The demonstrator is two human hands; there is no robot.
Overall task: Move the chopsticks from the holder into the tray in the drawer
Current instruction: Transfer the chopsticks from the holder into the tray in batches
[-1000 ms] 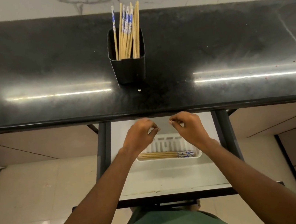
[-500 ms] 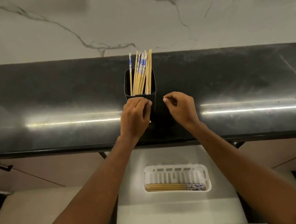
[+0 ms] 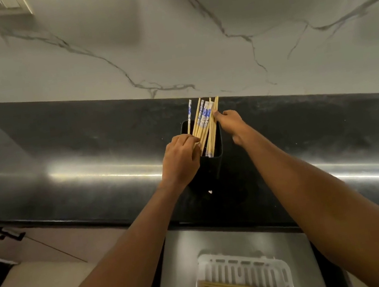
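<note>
The chopsticks (image 3: 205, 126) stand nearly upright in the holder (image 3: 216, 164). The left hand (image 3: 181, 159) grips some low; the right hand (image 3: 232, 124) pinches others higher.

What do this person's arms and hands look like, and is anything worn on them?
Nothing is worn on them that shows here. The left hand and the right hand have no gloves, and no ring, watch or bracelet is visible. Both forearms are uncovered down to the bottom edge of the picture, and no sleeve comes into view.
</note>
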